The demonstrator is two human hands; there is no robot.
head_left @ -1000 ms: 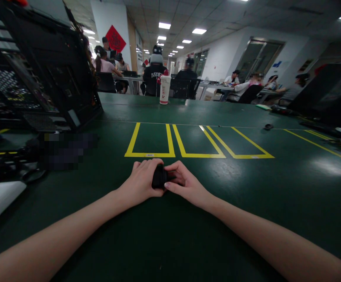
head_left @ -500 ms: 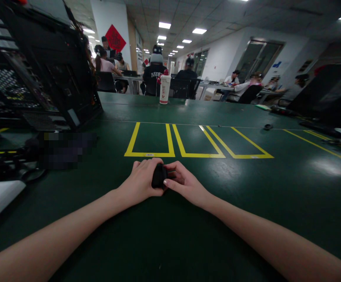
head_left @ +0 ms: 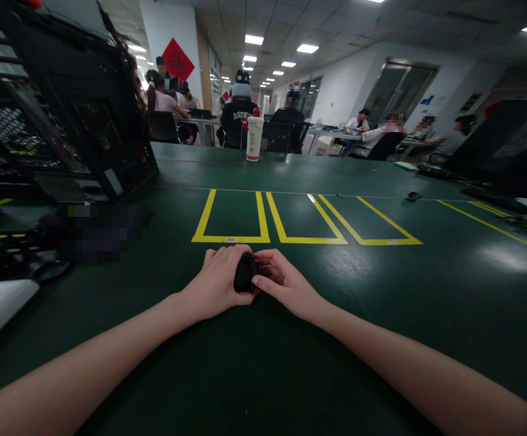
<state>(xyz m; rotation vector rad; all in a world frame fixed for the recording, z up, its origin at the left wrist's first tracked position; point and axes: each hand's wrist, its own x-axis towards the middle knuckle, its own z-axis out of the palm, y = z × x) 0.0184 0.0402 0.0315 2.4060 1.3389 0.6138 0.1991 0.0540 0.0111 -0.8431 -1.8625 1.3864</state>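
Between my two hands, just above or on the green tabletop, is a small black object (head_left: 244,274) with rounded edges, perhaps a little case. My left hand (head_left: 220,275) wraps round its left side, thumb below and fingers over the top. From the right, my right hand (head_left: 286,281) grips it with bent fingers, its thumb tip against the near right edge. The fingers hide much of the object, so I cannot tell its exact kind.
Beyond my hands, yellow tape (head_left: 231,239) outlines several areas on the green table (head_left: 263,363). A white-and-red cup (head_left: 254,139) stands farther back. An open black computer case (head_left: 109,121) is at left, a dark monitor-like shape (head_left: 509,145) at right. People sit at desks behind.
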